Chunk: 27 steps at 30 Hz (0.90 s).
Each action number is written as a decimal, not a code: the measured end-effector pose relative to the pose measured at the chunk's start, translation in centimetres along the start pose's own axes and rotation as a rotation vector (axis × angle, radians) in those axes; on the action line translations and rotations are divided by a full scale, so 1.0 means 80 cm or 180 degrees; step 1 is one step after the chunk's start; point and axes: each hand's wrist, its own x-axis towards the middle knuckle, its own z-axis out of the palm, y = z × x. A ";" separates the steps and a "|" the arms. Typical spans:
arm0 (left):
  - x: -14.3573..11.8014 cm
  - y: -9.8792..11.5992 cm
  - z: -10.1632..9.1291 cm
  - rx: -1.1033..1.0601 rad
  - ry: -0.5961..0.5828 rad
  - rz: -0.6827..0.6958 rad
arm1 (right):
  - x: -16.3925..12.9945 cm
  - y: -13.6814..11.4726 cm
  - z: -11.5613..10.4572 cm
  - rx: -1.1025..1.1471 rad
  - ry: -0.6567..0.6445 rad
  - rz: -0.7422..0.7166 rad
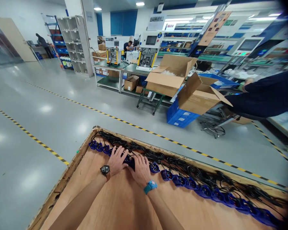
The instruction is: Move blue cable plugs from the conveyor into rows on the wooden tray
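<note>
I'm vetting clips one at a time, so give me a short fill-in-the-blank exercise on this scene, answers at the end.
1. The hand below the black watch's arm end is the ____ one.
2. The right hand has a wristband coloured ____.
3. Of the board's near and far sides, the cables lie along the ____ one.
4. The floor tape is striped yellow and ____.

Missing words: left; blue; far; black.

2 large open cardboard boxes, blue crates, pale shelf unit, striped tape
</note>
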 end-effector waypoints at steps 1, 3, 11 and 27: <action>-0.004 -0.004 -0.002 -0.0023 0.0073 0.0023 | -0.002 -0.003 0.001 -0.0068 0.0041 0.0043; -0.013 -0.018 -0.006 -0.0006 0.0253 -0.0025 | -0.004 -0.009 0.006 -0.0181 0.0131 0.0107; -0.046 -0.072 -0.009 0.0207 0.0192 -0.0666 | 0.005 -0.031 0.018 -0.0449 0.0046 -0.0108; -0.055 -0.087 -0.004 0.0287 0.0270 -0.0931 | 0.015 -0.030 0.017 -0.0250 -0.0124 0.0014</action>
